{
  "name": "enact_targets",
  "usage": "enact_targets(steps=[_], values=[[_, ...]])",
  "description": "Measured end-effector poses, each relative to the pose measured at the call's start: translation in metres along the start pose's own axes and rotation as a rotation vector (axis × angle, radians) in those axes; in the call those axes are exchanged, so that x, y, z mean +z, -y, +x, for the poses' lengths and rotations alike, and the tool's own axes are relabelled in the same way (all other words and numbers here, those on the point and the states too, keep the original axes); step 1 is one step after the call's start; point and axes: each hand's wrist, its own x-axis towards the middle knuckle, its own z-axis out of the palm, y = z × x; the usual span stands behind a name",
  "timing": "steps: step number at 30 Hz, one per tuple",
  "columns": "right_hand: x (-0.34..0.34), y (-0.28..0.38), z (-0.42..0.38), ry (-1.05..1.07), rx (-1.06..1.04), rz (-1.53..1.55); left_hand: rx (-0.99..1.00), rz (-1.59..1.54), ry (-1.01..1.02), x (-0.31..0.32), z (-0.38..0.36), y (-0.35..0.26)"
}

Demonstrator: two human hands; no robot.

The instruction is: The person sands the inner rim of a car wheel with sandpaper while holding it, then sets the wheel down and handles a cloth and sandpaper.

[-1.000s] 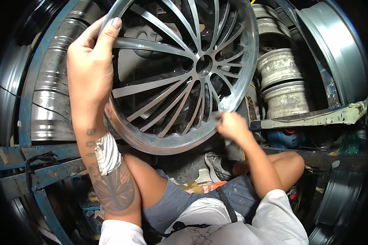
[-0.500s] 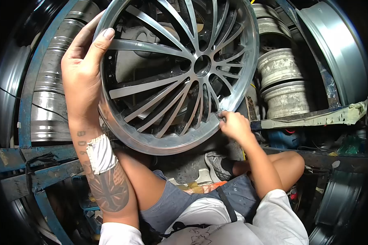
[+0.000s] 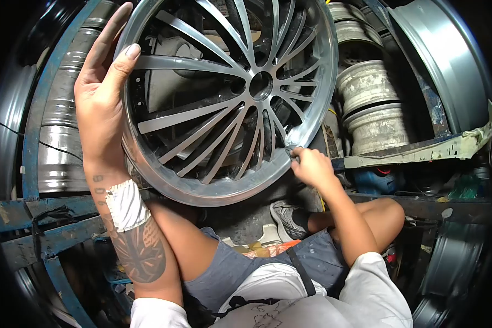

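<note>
A large alloy wheel (image 3: 180, 192) with many thin spokes, silver on their faces and dark between, stands tilted in front of me. My left hand (image 3: 99, 90) steadies its left edge, the palm against the rim, thumb over the front lip and fingers stretched up along the outside. At the lower right of the wheel, my right hand (image 3: 313, 167) is closed, fingertips pressing a small dark grey piece (image 3: 293, 154) onto the inner rim face. What that piece is, I cannot tell. The rim beside it shows a brighter, whitish patch (image 3: 306, 134).
Stacked wheel rims fill a blue metal rack (image 3: 30, 158) on the left. More worn rims (image 3: 369, 128) are piled on the right, next to a big silver rim (image 3: 445, 60). A blue container (image 3: 373, 183) sits beneath the taped rack bar (image 3: 415, 156). My shoe (image 3: 290, 218) is under the wheel.
The wheel and both hands appear shifted slightly left in view. The fingers of my left hand are straighter, reaching up beside the rim. My right hand stays at the same part of the rim.
</note>
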Motion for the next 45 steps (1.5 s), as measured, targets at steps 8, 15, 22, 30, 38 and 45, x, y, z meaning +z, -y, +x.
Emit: enact_targets(steps=[8, 15, 22, 30, 38, 45], values=[[0.003, 0.015, -0.009, 0.063, 0.051, -0.047, 0.009, -0.050, -0.006, 0.006, -0.005, -0.004], [-0.005, 0.013, -0.008, 0.155, 0.055, 0.116, -0.062, -0.104, 0.027, 0.002, -0.008, -0.009], [-0.005, 0.022, -0.015, 0.191, 0.007, 0.057, -0.061, -0.061, -0.024, 0.012, -0.011, -0.014], [-0.005, 0.024, -0.016, 0.182, -0.020, 0.109, -0.041, -0.098, -0.007, 0.006, -0.008, -0.008], [-0.013, 0.017, -0.012, 0.192, 0.013, 0.076, -0.073, -0.134, -0.042, 0.005, -0.010, -0.009], [0.010, 0.022, -0.017, 0.149, -0.149, -0.003, -0.080, -0.145, -0.042, 0.002, -0.008, -0.006]])
